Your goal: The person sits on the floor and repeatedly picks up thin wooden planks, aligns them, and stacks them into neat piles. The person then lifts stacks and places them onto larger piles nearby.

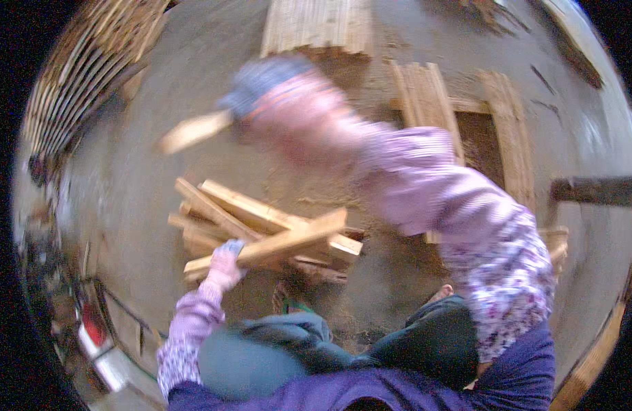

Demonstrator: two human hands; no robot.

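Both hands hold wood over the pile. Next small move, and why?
Probably bring the right hand down to set its short wood piece on the loose pile of wooden slats. That hand is raised and motion-blurred, well above the pile, while the left hand has its grip on a long slat resting across the pile.

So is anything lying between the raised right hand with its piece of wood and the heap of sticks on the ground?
Nothing visible does. The right hand, blurred, grips a short wood piece above bare sandy ground, and the heap of sticks lies below it in the open. The left hand holds a long stick at the heap's near edge, off to the side.
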